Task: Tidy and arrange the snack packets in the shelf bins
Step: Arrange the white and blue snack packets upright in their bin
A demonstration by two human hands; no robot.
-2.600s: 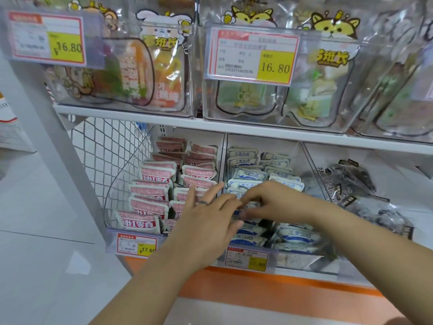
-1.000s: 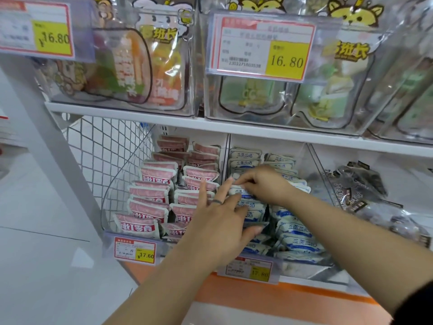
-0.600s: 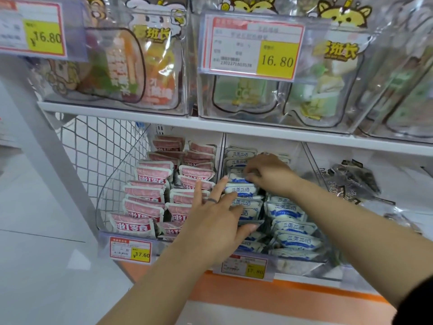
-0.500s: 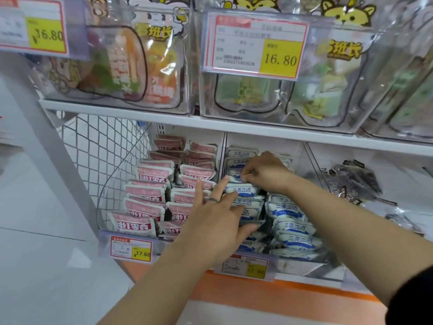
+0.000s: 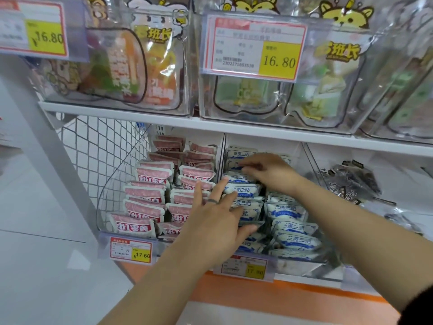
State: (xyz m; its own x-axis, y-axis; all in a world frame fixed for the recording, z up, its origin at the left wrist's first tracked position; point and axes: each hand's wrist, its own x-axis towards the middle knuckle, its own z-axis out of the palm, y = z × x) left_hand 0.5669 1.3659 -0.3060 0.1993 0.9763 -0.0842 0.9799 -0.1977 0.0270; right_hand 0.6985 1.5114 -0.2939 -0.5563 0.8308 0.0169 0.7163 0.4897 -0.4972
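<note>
Where the pink packets (image 5: 152,177) stand: bin just left of the clear divider (image 5: 222,151), two rows.
Left hand (image 5: 218,221): just right of the divider, fingers straight and spread, pressing the front blue-white packets (image 5: 243,190).
Right hand (image 5: 269,172): right of the divider, farther back, fingers curled on one rear blue-white packet.
Dark packets (image 5: 351,179): bin well right of the divider.

The pink packets (image 5: 150,174) stand in two overlapping rows in the left bin (image 5: 105,245) before me, tilted back, labels facing me. In the middle bin (image 5: 302,266) the blue-and-white packets (image 5: 290,212) lie the same way, in two rows, with the near ones looser. Dark packets (image 5: 351,181) sprawl flat in the right bin (image 5: 314,160).
</note>
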